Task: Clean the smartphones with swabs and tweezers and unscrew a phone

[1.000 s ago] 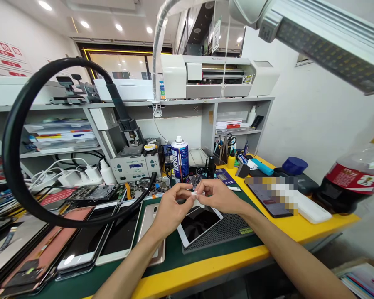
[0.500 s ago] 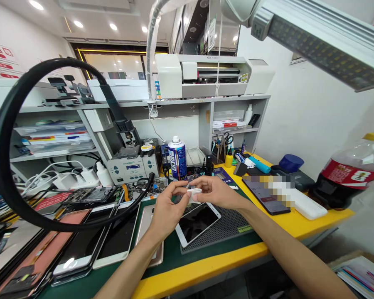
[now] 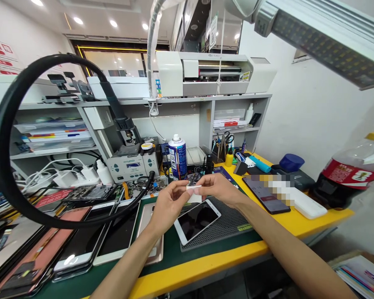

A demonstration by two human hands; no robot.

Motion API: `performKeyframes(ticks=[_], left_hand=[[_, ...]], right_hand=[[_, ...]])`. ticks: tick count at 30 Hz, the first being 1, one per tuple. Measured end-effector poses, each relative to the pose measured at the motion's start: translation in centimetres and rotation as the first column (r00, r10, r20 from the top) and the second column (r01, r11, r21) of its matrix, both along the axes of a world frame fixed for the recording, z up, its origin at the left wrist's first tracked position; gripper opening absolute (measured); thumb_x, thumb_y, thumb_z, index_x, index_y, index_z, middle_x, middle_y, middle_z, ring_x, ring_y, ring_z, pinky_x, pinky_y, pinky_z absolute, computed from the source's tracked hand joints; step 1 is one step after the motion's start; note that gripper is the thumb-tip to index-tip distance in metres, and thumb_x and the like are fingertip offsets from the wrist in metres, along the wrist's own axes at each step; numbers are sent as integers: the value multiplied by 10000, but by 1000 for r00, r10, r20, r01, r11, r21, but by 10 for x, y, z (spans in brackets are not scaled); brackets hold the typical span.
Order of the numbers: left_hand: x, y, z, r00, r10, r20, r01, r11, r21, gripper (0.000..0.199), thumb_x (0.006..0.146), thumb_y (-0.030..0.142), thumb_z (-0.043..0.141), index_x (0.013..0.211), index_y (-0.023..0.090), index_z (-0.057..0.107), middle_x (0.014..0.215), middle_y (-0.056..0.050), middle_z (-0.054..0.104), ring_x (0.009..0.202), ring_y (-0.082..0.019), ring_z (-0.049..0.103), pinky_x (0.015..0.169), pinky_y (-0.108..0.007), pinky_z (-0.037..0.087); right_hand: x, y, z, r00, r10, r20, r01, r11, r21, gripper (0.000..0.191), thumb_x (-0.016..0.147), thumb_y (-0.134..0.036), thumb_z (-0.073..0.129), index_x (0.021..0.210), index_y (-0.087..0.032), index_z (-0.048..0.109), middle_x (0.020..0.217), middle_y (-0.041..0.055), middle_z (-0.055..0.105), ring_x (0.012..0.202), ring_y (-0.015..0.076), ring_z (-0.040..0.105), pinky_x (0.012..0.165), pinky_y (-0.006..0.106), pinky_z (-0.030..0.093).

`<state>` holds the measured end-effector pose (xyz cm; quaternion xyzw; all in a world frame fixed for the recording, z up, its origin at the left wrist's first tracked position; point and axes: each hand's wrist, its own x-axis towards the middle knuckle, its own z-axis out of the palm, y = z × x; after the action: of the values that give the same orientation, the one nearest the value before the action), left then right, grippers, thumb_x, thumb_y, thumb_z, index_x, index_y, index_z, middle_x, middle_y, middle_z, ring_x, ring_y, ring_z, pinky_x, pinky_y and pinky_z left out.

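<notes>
My left hand (image 3: 170, 204) and my right hand (image 3: 217, 189) meet over the bench, thumbs and fingertips pinching a small white piece (image 3: 194, 198). It looks like folded paper or cloth, and a flap hangs below the thumbs. A small dark, thin item shows behind the fingertips, too small to name. Below lies a white-framed phone (image 3: 198, 222) with a dark screen, face up and tilted on a grey perforated mat (image 3: 229, 221). Neither hand touches that phone. Beside my left wrist, a rose-gold phone back (image 3: 145, 226) lies partly covered by my forearm.
Several phones and a pink phone shell (image 3: 46, 241) line the left side under a black hose loop (image 3: 0, 137). A blue spray can (image 3: 177, 160) stands behind my hands, near the grey soldering station (image 3: 134, 166). A cola bottle (image 3: 350, 176) and dark phone (image 3: 266, 195) sit right.
The white piece was curled between my fingers and now spreads flatter, with its flap hanging down. My hands stay in nearly the same place, and the phone below has not moved.
</notes>
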<state>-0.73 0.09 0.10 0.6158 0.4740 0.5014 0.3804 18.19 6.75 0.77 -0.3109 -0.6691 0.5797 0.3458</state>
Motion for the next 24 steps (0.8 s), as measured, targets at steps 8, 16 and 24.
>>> performKeyframes(ticks=[8,16,24], left_hand=[[0,5,-1,998,-3,66,8,998,-68,291,837,447,654,817,157,677,733,-15,644,634,-129,513,588,-251,386],[0,3,-3,975,222,-8,-220,968,121,263,841,354,633,1030,175,598,875,-34,630,772,-166,589,692,-278,459],[5,0,-10,932,209,-296,-142,962,234,218,885,322,568,1036,189,649,863,-36,641,707,-165,568,635,-275,435]], right_hand=[[2,3,-2,987,130,-92,-149,962,-231,313,666,-381,865,752,-125,707,689,36,665,629,133,621,617,275,540],[0,5,-4,997,49,-60,-59,983,-176,286,705,-384,822,753,-122,717,699,47,664,644,136,623,634,272,533],[-7,-2,-4,998,-57,24,56,997,55,210,753,-357,767,749,-147,753,726,26,677,641,127,587,611,249,491]])
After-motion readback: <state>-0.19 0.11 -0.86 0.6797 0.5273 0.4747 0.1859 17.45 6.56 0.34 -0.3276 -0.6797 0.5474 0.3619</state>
